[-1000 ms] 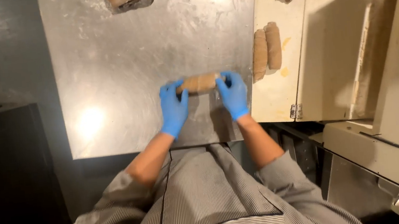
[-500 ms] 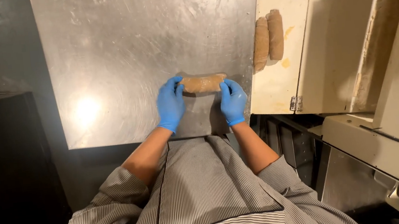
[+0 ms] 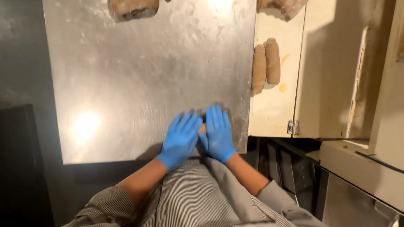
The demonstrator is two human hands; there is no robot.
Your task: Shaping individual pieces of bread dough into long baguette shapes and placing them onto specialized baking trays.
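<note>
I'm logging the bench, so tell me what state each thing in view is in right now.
Left hand: gloved blue, flat, pressing on the dough piece.
Right hand: gloved blue, flat, beside the left.
Dough piece: almost hidden under both hands.
Two dough logs: shaped, side by side on the cream tray.
Steel table: floury.

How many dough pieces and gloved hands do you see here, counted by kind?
Dough under the hands: 1
Shaped dough logs on the cream board: 2
Blue-gloved hands, left hand and right hand: 2
Total: 5, leaving out the cut-off dough lumps along the top edge.
</note>
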